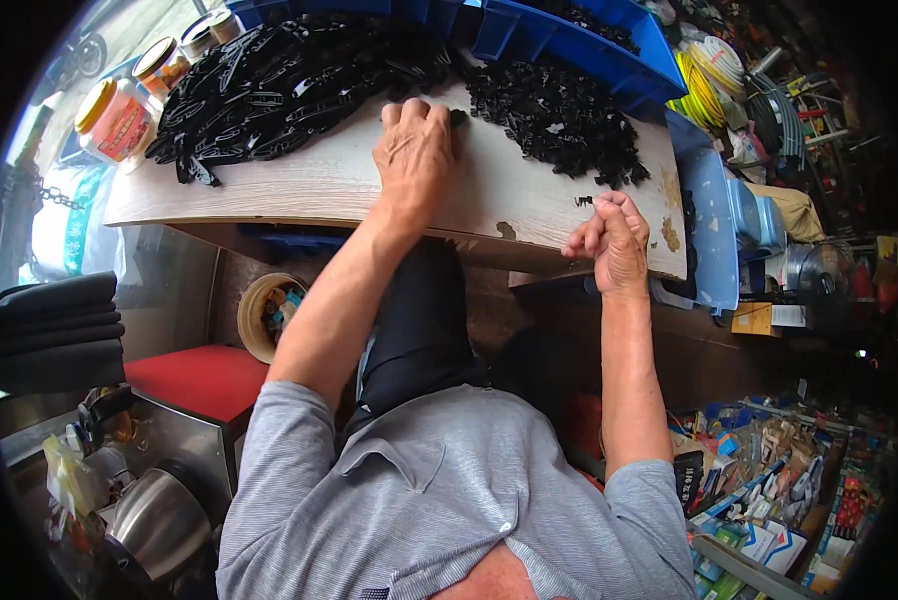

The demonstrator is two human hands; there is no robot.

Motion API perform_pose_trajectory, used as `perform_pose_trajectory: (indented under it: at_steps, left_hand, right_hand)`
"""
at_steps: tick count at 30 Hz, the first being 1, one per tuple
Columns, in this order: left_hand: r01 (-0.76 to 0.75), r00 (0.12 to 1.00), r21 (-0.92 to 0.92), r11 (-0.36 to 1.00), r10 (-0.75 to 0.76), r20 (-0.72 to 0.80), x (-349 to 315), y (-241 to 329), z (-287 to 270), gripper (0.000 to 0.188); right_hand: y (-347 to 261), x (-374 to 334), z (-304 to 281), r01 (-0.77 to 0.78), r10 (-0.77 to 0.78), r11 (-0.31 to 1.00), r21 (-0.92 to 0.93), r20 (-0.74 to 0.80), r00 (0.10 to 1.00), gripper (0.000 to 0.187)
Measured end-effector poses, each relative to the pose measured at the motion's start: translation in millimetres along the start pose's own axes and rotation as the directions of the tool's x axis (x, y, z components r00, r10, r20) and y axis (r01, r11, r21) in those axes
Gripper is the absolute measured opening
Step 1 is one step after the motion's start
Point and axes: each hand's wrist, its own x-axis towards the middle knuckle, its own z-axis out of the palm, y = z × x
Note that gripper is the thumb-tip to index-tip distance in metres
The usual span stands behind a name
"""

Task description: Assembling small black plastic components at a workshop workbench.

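glossy plastic strips (279, 95); wood-grained, chipped tabletop (299, 187); shiny metal pot (161, 520)

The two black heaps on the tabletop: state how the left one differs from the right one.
The left heap is made of long, narrow pieces; the right heap is made of small, short ones. The left heap spreads wider than the right heap. The left heap lies near the lidded jars, the right heap by a blue bin. Both are black and loosely piled.

Pale table (299, 192); long black parts (279, 85); small pieces (559, 115)
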Motion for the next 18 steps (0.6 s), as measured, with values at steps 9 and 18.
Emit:
perform_pose_trajectory:
  at_steps: [9, 18]
  left_hand:
    - [-0.115, 0.960, -0.037, 0.993, 0.121, 0.251, -9, 13, -16, 0.024]
    - [-0.199, 0.868, -0.203, 0.959, 0.268, 0.418, -9, 27, -25, 0.028]
  right_hand:
    - [2, 0, 3, -0.011, 0.011, 1.000, -0.007, -0.066, 0.998, 0.021]
    - [8, -3, 6, 0.010, -0.004, 0.999, 0.048, -0.107, 0.994, 0.018]
